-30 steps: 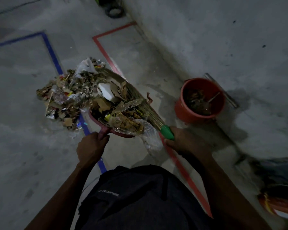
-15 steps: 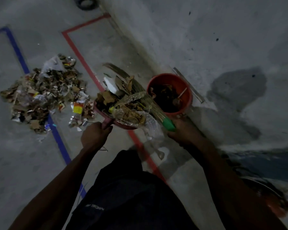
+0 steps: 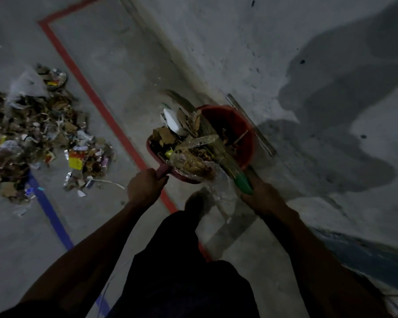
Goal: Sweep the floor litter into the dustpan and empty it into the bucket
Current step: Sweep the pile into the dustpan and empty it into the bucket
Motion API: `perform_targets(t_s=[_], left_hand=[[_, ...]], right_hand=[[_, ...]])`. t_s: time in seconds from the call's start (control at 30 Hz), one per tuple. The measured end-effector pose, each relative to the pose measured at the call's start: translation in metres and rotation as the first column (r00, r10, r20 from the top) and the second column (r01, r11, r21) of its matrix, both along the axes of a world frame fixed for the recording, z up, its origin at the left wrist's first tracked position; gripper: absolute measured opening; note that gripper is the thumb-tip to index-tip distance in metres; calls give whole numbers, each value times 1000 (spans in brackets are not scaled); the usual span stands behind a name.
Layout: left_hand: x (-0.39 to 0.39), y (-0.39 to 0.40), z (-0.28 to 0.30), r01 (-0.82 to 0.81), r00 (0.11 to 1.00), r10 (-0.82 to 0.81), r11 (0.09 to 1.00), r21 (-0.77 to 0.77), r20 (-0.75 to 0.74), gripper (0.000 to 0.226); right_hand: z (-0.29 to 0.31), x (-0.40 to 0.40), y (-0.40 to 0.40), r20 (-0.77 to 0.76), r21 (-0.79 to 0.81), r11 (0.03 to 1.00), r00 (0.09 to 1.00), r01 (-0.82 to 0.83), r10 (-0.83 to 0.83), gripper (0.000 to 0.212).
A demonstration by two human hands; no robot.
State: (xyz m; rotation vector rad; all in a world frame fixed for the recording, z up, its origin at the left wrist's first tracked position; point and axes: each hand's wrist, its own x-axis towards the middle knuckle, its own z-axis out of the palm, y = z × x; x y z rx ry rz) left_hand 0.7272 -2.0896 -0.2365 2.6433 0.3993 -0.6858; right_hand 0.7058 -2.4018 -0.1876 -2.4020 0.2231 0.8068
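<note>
Your left hand (image 3: 145, 187) is closed in a fist around the reddish handle of the dustpan (image 3: 154, 148), fingers wrapped fully over it. The dustpan is raised off the floor (image 3: 124, 76) and loaded high with litter: brown cardboard scraps, a white chunk, clear plastic wrap and a small yellow piece. Its far edge overlaps the near-left rim of the red bucket (image 3: 244, 148), though you cannot tell from this angle whether the two touch.

Your right hand (image 3: 261, 198) grips the green handle of the broom (image 3: 242, 183), fingers curled shut around it. The straw bristles lie across the top of the load in the dustpan and reach past it toward the wall (image 3: 274, 42), their tip blurred.

The bucket stands on the floor right at the foot of the wall, with some dark debris and a thin stick already inside. A thin strip lies against the wall just beyond it.

The remaining litter pile (image 3: 39, 136) sits well apart on the floor toward the left edge, a spread of cardboard, wrappers and a pale plastic bag, resting partly over the blue tape line (image 3: 53, 216). The red tape line (image 3: 97, 104) runs between that pile and the dustpan, passing under your left hand. Your dark shorts (image 3: 184, 260) fill the lower centre.
</note>
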Motion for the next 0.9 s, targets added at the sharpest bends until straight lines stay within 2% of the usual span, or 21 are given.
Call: perform_targets(t_s=[0.27, 0.5, 0.67, 0.8, 0.9], left_hand=[[61, -36, -57, 72, 996, -70, 997, 35, -54, 35], [96, -58, -112, 137, 989, -130, 986, 91, -73, 33], [123, -81, -140, 146, 986, -136, 985, 94, -99, 26], [146, -103, -157, 195, 972, -187, 980, 45, -144, 17], [164, -121, -168, 222, 955, -212, 975, 27, -206, 11]], right_hand=[[-70, 37, -34, -75, -45, 998, 996, 52, -56, 46], [-127, 46, -60, -104, -111, 987, 987, 113, -124, 60], [-143, 41, -75, -62, -102, 965, 966, 242, -249, 66], [-151, 33, -81, -50, -100, 966, 968, 240, -246, 67], [-158, 24, -75, -104, -77, 970, 965, 232, -239, 66]])
